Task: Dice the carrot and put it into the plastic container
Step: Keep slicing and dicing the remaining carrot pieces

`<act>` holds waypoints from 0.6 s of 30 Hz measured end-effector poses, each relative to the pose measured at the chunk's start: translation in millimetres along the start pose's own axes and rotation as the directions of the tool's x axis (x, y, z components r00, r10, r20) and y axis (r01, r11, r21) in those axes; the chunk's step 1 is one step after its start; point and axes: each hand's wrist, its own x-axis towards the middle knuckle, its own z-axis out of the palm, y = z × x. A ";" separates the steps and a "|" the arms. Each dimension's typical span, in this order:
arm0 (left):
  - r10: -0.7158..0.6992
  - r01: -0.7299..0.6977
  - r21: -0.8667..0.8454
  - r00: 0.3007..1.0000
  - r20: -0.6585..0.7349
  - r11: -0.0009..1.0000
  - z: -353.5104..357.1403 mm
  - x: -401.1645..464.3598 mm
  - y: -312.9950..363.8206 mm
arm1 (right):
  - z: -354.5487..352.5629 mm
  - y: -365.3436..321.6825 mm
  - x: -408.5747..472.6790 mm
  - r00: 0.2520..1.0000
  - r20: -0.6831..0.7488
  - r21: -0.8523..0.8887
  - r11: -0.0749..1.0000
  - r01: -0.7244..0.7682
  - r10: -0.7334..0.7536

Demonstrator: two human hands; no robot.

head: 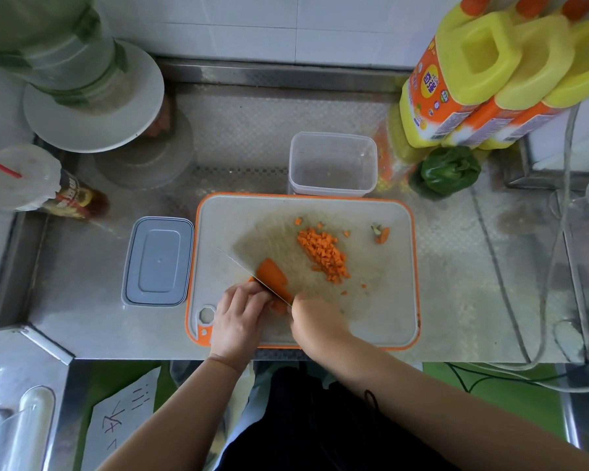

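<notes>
My left hand (240, 317) pins the remaining carrot piece (272, 274) on the near-left cutting board (388, 317); my right hand (315, 321) grips the knife (252, 276) across it. I should curl my fingertips back and cut evenly, matching the diced pile (323, 254); the plastic container (332, 163) waits empty just beyond the board.

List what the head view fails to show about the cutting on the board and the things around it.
- Knife handle: hidden inside the right hand.
- Carrot piece, near end: covered by the left hand and the blade.
- Plastic container: small specks inside, too small to identify.
- Yellow bottles: tops cut off by the upper edge.
- Glass item at the right edge: cropped, contents unclear.
</notes>
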 end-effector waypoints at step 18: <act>0.047 -0.050 0.082 0.998 0.037 0.995 -15.3 7.8 6.7 | 2.4 27.1 -16.1 0.999 -0.049 0.076 0.997 0.021 -0.017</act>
